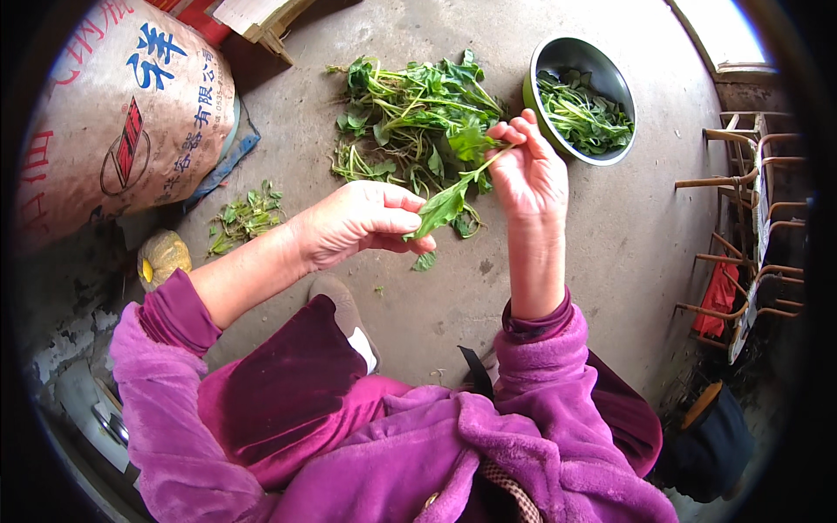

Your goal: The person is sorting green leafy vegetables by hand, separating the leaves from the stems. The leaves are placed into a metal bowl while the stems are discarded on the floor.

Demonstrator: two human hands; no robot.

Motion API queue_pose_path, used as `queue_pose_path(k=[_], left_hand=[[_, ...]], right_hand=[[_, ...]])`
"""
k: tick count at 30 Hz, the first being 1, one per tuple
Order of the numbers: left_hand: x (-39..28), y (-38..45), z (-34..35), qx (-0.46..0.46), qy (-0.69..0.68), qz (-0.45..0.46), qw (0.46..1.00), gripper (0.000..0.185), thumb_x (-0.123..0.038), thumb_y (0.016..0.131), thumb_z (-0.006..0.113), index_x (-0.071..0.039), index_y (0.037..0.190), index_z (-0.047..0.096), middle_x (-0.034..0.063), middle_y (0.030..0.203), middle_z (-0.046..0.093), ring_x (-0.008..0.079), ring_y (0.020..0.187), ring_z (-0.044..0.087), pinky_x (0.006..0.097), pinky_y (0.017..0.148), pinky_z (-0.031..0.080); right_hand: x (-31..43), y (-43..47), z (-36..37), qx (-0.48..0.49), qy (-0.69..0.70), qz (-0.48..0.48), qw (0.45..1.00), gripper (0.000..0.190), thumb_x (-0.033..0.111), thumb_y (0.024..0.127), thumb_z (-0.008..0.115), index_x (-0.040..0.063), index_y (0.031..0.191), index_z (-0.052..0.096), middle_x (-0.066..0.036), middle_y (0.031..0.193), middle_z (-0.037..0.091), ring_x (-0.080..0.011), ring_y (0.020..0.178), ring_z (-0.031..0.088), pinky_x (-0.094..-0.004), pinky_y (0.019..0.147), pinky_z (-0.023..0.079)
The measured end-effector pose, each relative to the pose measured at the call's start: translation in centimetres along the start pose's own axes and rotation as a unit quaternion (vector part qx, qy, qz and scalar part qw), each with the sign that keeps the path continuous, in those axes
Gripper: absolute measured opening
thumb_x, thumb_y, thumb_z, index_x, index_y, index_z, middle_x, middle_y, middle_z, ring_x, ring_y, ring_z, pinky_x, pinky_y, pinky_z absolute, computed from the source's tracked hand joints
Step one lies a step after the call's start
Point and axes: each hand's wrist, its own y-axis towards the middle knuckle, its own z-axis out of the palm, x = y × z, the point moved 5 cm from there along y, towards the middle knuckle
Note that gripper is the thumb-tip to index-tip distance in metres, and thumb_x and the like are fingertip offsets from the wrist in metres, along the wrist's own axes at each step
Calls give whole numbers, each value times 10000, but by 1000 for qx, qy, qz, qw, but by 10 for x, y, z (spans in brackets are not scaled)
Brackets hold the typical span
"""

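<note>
Both of my hands hold one leafy green stem (pixel 451 198) stretched between them above the floor. My left hand (pixel 366 225) pinches the leaf tip between thumb and fingers. At the stem's other end, my right hand (pixel 531 167) grips the stalk with thumb and fingertips. Beyond my hands a large heap of leafy greens (pixel 418 111) lies on the concrete floor. To its right stands a metal basin (pixel 535 108) with a green outside, partly filled with leafy greens (pixel 585 118). A smaller pile of greens (pixel 245 219) lies left of my left forearm.
A big printed woven sack (pixel 176 124) bulges at the upper left, with a pumpkin (pixel 163 260) below it. A wooden piece of furniture (pixel 261 23) stands at the top. Metal-framed chairs (pixel 758 170) and a red cloth (pixel 717 297) are along the right. My shoe (pixel 337 297) rests on the floor.
</note>
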Motion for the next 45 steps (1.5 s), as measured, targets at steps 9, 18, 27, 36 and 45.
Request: queue_pose_path(k=[9,18,27,36,45], left_hand=[[38,-20,-63,-97,422,-52,900,262,-146,868,583,5,1069,660,59,835,723,140,839,666,304,835,496],[0,12,-144,-223,730,230,604,118,-119,852,595,-62,945,639,138,925,632,336,855,617,431,735,494],[-8,74,-145,-140,828,248,483,103,-148,837,533,-64,801,580,123,891,570,301,876,614,429,756,496],[-25,45,-139,-145,753,211,606,82,-108,770,622,-79,843,599,65,829,598,237,807,614,364,685,484],[-27,-41,-92,-73,63,68,993,151,-75,833,698,-22,944,611,76,854,681,116,732,636,236,694,522]], right_hand=[[148,-10,96,199,-413,-420,783,237,85,1014,402,-15,1148,570,-105,914,622,-170,851,602,-316,866,504],[96,11,34,65,-760,-384,520,204,108,931,579,70,1113,662,-83,1124,627,-193,1030,602,-320,969,443],[-73,-41,-30,273,-789,-145,531,225,3,844,631,68,1059,650,-89,973,625,-252,898,618,-312,772,499],[-87,-43,-56,261,-813,-108,509,212,60,828,639,47,1039,623,-107,944,600,-304,910,595,-369,774,493],[-88,-45,-50,193,-664,80,718,485,139,826,721,22,1257,530,-73,1105,554,-175,983,586,-312,859,496]])
